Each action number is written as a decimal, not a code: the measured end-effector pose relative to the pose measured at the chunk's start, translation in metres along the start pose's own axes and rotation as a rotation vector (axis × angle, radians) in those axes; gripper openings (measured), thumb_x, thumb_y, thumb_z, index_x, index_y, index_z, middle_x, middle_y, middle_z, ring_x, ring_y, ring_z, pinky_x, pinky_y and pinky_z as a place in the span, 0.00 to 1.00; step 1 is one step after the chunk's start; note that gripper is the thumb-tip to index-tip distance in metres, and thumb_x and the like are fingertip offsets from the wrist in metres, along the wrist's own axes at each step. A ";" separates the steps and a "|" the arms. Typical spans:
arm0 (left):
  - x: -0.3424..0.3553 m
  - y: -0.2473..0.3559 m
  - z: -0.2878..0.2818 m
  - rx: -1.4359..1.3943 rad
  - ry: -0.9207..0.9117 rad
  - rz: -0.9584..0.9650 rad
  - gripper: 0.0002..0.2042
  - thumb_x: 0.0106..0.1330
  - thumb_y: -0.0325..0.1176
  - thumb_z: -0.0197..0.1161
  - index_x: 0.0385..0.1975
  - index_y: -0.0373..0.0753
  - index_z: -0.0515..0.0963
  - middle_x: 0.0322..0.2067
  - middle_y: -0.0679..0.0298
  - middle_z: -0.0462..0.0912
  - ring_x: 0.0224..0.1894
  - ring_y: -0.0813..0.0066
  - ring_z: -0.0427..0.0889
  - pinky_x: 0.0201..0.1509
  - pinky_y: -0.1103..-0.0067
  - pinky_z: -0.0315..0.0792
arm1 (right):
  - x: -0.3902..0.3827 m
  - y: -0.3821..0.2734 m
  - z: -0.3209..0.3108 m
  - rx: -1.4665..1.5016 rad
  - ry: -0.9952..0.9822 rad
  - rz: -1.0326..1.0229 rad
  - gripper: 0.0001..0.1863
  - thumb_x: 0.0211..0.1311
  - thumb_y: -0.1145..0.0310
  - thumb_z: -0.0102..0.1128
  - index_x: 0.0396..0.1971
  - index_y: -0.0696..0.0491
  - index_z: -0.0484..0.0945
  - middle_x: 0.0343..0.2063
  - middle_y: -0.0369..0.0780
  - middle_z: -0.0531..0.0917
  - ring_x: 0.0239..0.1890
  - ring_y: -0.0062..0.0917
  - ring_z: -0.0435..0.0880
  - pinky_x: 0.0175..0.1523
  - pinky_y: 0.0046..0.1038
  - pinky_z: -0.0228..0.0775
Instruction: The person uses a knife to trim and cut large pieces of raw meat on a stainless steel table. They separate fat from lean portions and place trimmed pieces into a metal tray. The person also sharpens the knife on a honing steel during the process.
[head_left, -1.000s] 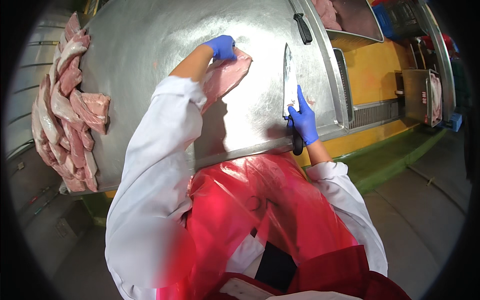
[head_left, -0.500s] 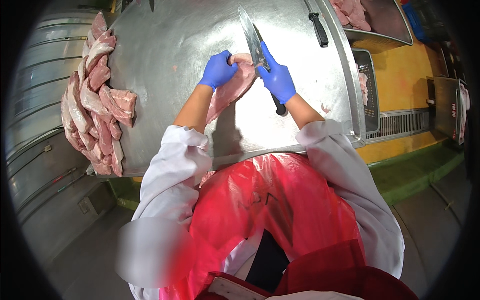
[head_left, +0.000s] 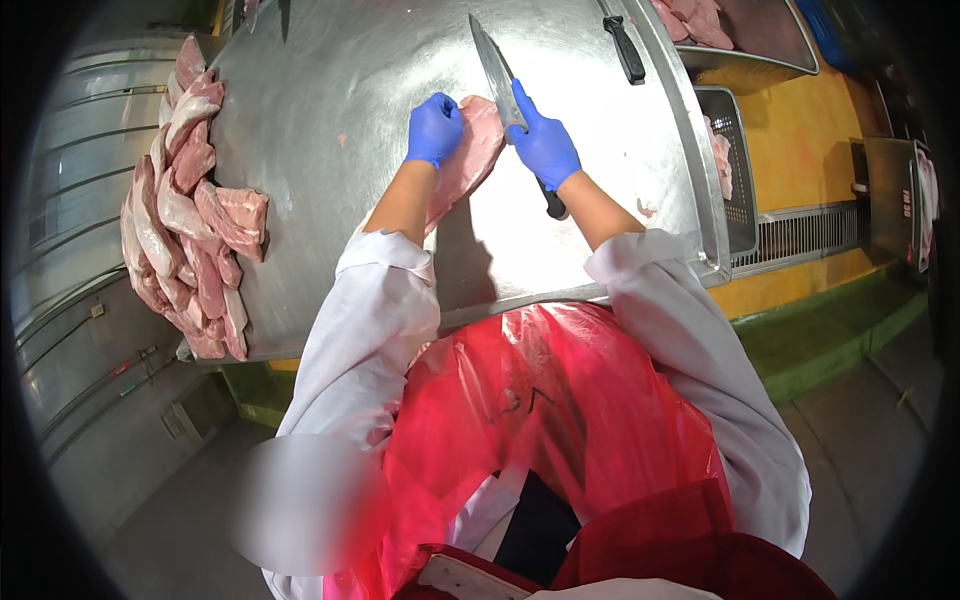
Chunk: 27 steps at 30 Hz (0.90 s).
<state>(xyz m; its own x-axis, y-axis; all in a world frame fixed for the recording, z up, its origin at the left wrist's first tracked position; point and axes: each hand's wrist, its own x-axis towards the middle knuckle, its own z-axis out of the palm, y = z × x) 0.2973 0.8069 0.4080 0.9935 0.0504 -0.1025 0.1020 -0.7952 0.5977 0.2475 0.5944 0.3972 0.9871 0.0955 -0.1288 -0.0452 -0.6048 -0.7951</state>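
Observation:
A long piece of pale pink raw meat lies on the metal table in front of me. My left hand, in a blue glove, is closed at its upper left edge; the fingers curl in and hide what they pinch. In my right hand, also blue-gloved, is a large knife, held by its black handle. The long blade points away from me, just right of the meat's far end. Part of the meat passes behind my left wrist and forearm.
Raw meat strips are piled along the left edge of the table. A black-handled tool lies at the far right. Beyond the raised right rim stand a dark perforated crate and a metal tray, both with meat.
My left hand has turned to a tighter fist. The meat's far end, curled up before, now lies flatter. The right hand still holds the knife alongside; the view has shifted slightly.

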 end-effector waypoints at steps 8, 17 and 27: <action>0.037 0.019 0.005 0.264 -0.306 0.110 0.15 0.59 0.39 0.67 0.37 0.33 0.81 0.34 0.45 0.85 0.38 0.51 0.85 0.45 0.65 0.78 | 0.006 0.006 -0.005 0.092 -0.015 0.099 0.41 0.65 0.62 0.57 0.76 0.34 0.50 0.29 0.58 0.84 0.33 0.52 0.85 0.42 0.45 0.77; 0.019 0.019 -0.012 0.290 -0.308 0.251 0.09 0.62 0.33 0.62 0.35 0.33 0.80 0.32 0.44 0.84 0.36 0.46 0.84 0.43 0.62 0.76 | 0.024 -0.023 -0.003 -0.026 -0.081 0.118 0.42 0.66 0.60 0.56 0.77 0.32 0.46 0.35 0.58 0.85 0.37 0.54 0.85 0.46 0.47 0.76; 0.008 0.026 -0.016 0.121 -0.201 0.242 0.07 0.64 0.29 0.58 0.33 0.34 0.80 0.32 0.43 0.83 0.35 0.44 0.83 0.42 0.62 0.77 | 0.008 -0.025 -0.010 0.027 -0.330 0.118 0.38 0.68 0.62 0.51 0.76 0.34 0.51 0.33 0.48 0.86 0.30 0.39 0.86 0.41 0.39 0.80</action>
<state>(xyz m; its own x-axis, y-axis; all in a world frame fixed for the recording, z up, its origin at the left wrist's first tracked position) 0.3092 0.7962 0.4356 0.9569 -0.2594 -0.1305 -0.1548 -0.8359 0.5266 0.2586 0.6027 0.4222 0.8720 0.2795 -0.4020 -0.1645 -0.6061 -0.7782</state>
